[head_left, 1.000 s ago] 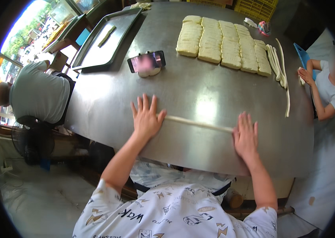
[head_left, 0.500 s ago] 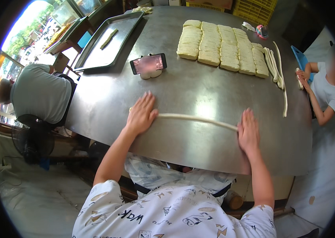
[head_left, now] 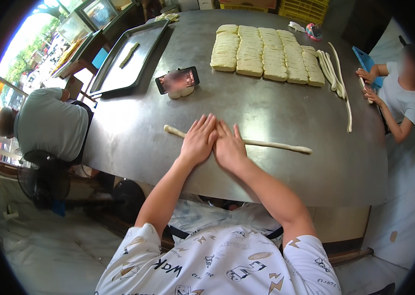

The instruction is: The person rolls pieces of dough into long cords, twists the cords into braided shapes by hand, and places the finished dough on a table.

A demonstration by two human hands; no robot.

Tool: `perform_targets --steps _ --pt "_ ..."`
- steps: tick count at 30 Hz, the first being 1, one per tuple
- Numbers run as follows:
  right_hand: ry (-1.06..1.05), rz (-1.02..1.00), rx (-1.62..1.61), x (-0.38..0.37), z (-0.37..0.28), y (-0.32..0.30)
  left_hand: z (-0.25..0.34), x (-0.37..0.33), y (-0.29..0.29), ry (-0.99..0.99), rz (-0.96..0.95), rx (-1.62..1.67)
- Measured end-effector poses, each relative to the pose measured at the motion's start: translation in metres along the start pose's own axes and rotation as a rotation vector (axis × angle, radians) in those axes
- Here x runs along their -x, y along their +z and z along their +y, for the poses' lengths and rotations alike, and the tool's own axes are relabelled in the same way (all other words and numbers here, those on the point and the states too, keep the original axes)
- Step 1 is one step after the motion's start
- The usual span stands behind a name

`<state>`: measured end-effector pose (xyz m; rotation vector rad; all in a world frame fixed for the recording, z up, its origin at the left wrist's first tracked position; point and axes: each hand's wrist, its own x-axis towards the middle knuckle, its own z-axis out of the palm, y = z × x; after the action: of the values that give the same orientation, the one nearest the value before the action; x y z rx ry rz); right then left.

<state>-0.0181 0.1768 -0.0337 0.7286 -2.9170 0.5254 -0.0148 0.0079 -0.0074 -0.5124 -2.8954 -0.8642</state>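
Evidently partway: several rolled strands (head_left: 332, 76), most dough in slabs (head_left: 249, 49)

The left hand (head_left: 199, 140) and right hand (head_left: 230, 147) lie flat, side by side and touching, fingers extended, gripping nothing, over the middle of a dough rope (head_left: 276, 144). It stretches crosswise on the metal table (head_left: 286, 182), both ends exposed, and looks nearly as thin as the strands. Beyond, the slabs seem untouched by rolling; the tray (head_left: 144, 46) bears one twisted piece (head_left: 129, 55).

A bright window (head_left: 28, 49) at ten o'clock lights the room around us, glare (head_left: 111, 117) patching the broad metal table (head_left: 298, 118) at center; toward eight o'clock, grey floor (head_left: 45, 241) lies dimmer.
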Motion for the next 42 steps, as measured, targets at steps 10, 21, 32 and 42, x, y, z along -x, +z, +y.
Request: perform_targets --steps 10,21,32,42 --pt "-0.070 0.032 0.092 0.031 0.059 -0.047 -0.050 0.025 -0.026 -0.102 0.101 -0.338" --pt "0.024 -0.125 0.097 0.129 0.117 -0.102 -0.129 0.082 -0.062 -0.226 0.052 -0.436" --pt "0.251 -0.183 0.155 0.170 0.160 -0.136 -0.156 0.094 -0.097 -0.433 -0.031 -0.627" --pt "0.325 -0.163 0.219 0.184 0.201 -0.145 -0.184 0.100 -0.106 -0.425 0.007 -0.637"
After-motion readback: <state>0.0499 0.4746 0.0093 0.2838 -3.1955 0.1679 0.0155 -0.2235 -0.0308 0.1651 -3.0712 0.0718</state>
